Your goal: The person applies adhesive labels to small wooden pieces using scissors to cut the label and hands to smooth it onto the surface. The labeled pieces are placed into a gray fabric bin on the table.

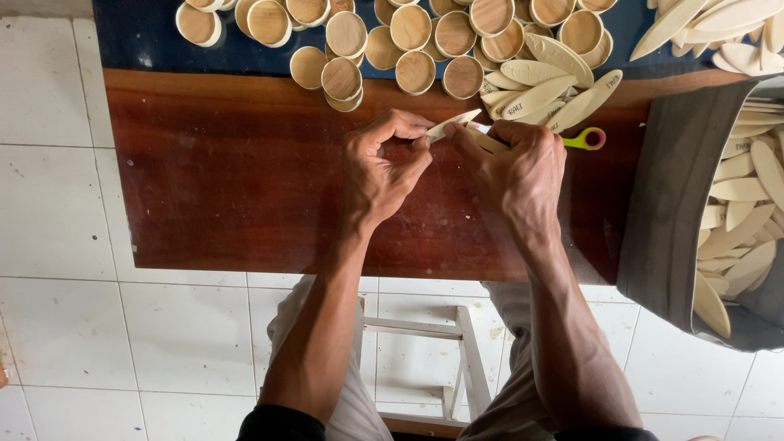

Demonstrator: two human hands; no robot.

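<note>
My left hand (382, 163) pinches one end of a pale leaf-shaped wooden piece (454, 123) above the reddish-brown wooden table (237, 188). My right hand (518, 167) is closed around a small tool with a yellow-green and pink handle (586, 139), its working end hidden behind my fingers against the wooden piece. Both hands meet near the table's far edge.
Several round wooden discs (408, 41) lie on a dark blue cloth (139, 37) beyond the table. A pile of leaf-shaped wooden pieces (543, 86) sits right of them. A grey bag (678, 204) full of similar pieces stands at the right. A white stool (425, 351) sits on the tiled floor below.
</note>
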